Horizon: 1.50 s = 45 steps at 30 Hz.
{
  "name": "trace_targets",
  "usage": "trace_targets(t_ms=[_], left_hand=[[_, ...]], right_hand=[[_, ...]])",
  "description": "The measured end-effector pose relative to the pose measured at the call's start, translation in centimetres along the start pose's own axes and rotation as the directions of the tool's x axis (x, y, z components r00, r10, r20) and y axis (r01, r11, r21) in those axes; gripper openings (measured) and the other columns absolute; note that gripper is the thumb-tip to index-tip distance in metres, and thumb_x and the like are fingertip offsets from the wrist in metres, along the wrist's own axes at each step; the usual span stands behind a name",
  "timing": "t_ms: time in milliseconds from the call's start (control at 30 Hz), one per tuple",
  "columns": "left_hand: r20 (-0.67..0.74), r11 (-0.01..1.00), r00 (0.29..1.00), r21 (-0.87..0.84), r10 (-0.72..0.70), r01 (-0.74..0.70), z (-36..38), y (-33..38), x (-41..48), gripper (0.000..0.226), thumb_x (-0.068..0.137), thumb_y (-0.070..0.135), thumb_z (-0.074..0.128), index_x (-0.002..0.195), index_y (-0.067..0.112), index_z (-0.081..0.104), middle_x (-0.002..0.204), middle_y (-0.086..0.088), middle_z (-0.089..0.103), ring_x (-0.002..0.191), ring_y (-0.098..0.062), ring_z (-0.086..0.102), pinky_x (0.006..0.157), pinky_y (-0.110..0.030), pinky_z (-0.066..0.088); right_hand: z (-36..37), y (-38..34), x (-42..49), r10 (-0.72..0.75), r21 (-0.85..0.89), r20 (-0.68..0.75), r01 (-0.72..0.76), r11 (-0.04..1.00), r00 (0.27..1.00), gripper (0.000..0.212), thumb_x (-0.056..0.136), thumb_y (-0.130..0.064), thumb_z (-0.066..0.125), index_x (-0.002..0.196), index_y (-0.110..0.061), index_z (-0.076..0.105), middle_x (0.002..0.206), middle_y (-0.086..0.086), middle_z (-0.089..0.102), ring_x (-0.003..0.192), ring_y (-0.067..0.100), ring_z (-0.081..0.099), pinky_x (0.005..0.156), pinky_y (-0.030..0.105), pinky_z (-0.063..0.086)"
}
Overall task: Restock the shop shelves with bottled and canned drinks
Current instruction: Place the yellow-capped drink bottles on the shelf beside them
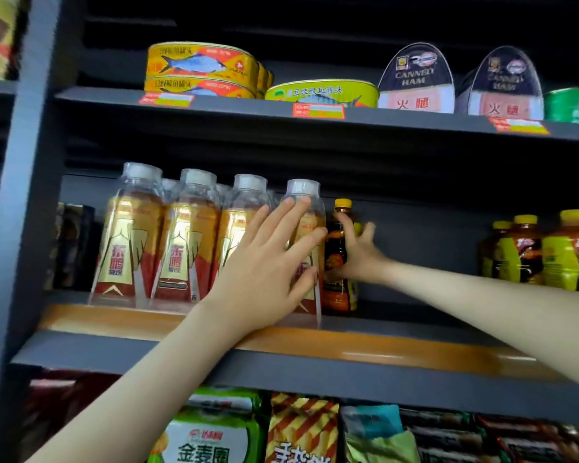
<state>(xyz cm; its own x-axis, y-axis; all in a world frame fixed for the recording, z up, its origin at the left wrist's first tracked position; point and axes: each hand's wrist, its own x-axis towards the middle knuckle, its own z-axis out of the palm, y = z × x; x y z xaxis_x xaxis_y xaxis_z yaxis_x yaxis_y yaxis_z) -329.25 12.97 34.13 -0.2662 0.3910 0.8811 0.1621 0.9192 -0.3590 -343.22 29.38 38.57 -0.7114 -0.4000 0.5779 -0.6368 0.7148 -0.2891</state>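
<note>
We brace the gold bottle [311, 217] with a flat left hand [268, 262], seemingly so our right hand [356, 253] can seat the dark bottle [335, 242] it grips.

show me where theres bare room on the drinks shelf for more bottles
Bare shelf lies between the dark bottle in the right hand and the yellow-labelled bottles far right. Left of it, the gold-red bottles stand packed tight.

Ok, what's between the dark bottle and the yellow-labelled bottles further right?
Only the right hand holding the dark bottle, then bare shelf, per the head view.
</note>
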Motion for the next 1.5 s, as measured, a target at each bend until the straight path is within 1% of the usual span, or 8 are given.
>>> trace_targets(t_ms=[333,533,700,867,1100,1233,1367,1500], left_hand=[[-0.017,0.987,0.994,0.119,-0.107,0.108,-1.2,2.4,0.3,0.043,0.091,0.030,0.039,0.121,0.011,0.063,0.135,-0.018,0.054,0.125,-0.032,0.051,0.106,-0.045,0.038],[-0.070,0.989,0.986,-0.024,-0.149,0.147,-0.9,10.8,3.0,0.040,0.089,0.034,0.041,0.111,0.011,0.066,0.115,-0.012,0.065,0.105,-0.028,0.062,0.089,-0.037,0.051],[-0.044,0.993,0.994,-0.070,-0.101,0.098,0.9,18.5,6.8,0.041,0.088,0.035,0.041,0.104,0.009,0.067,0.111,-0.015,0.066,0.095,-0.030,0.066,0.077,-0.037,0.054],[-0.015,0.994,0.996,-0.063,-0.092,0.091,3.8,24.7,9.5,0.039,0.087,0.035,0.039,0.098,0.009,0.067,0.107,-0.015,0.066,0.086,-0.029,0.066,0.071,-0.035,0.053],[0.020,0.981,0.981,-0.026,-0.193,0.193,5.4,27.6,9.6,0.037,0.084,0.035,0.040,0.093,0.011,0.067,0.103,-0.014,0.067,0.082,-0.029,0.066,0.069,-0.034,0.054],[-0.016,0.978,0.979,-0.063,-0.202,0.200,4.5,27.3,10.4,0.031,0.080,0.031,0.055,0.099,0.009,0.066,0.103,-0.012,0.066,0.084,-0.028,0.066,0.071,-0.034,0.054],[-0.050,0.974,0.980,-0.133,-0.190,0.182,2.5,28.8,10.7,0.050,0.085,0.040,0.047,0.118,0.005,0.060,0.115,-0.013,0.064,0.100,-0.030,0.064,0.084,-0.037,0.052],[-0.108,0.898,0.970,-0.413,-0.216,0.154,-1.5,31.7,8.3,0.076,0.087,0.051,0.049,0.144,0.003,0.035,0.141,-0.009,0.049,0.130,-0.016,0.043,0.107,-0.021,0.032]], right_hand=[[-3.8,1.5,-2.0,0.029,-0.119,0.130,-0.013,0.993,0.991,0.117,0.083,-0.021,0.075,0.146,-0.048,-0.019,0.160,0.014,-0.016,0.141,0.036,0.031,0.101,0.039,0.042],[-10.9,6.2,-8.4,-0.207,-0.637,-0.281,-0.020,0.771,0.937,0.074,0.092,-0.015,0.059,0.152,-0.021,0.016,0.157,0.012,0.014,0.142,0.032,0.020,0.109,0.041,0.032],[-16.2,13.9,-13.8,0.056,-0.494,-0.491,-0.330,0.804,0.870,0.081,0.092,-0.034,0.061,0.153,-0.021,0.010,0.155,0.020,0.012,0.140,0.039,0.016,0.111,0.045,0.029],[-17.5,19.9,-14.5,0.287,-0.200,-0.224,-0.332,0.922,0.931,0.101,0.088,-0.038,0.068,0.150,-0.043,-0.012,0.159,0.022,-0.004,0.135,0.046,0.035,0.103,0.050,0.040],[-17.6,21.9,-15.1,0.086,-0.054,-0.240,-0.102,0.993,0.967,0.090,0.089,-0.021,0.069,0.148,-0.051,0.008,0.157,0.019,0.012,0.133,0.042,0.040,0.107,0.049,0.038],[-18.5,20.1,-18.0,-0.136,-0.216,-0.301,0.071,0.974,0.944,0.085,0.092,-0.018,0.064,0.148,-0.051,0.009,0.159,0.007,0.005,0.129,0.033,0.048,0.103,0.045,0.042],[-20.8,16.9,-22.5,-0.399,-0.404,-0.469,0.210,0.890,0.788,0.081,0.089,-0.015,0.067,0.146,-0.045,0.018,0.157,0.008,0.009,0.130,0.031,0.044,0.090,0.044,0.051],[-22.5,12.2,-28.8,-0.479,-0.334,-0.599,0.342,0.878,0.642,0.079,0.081,-0.016,0.074,0.142,-0.038,0.028,0.152,0.008,0.022,0.126,0.019,0.038,0.084,0.036,0.044]])
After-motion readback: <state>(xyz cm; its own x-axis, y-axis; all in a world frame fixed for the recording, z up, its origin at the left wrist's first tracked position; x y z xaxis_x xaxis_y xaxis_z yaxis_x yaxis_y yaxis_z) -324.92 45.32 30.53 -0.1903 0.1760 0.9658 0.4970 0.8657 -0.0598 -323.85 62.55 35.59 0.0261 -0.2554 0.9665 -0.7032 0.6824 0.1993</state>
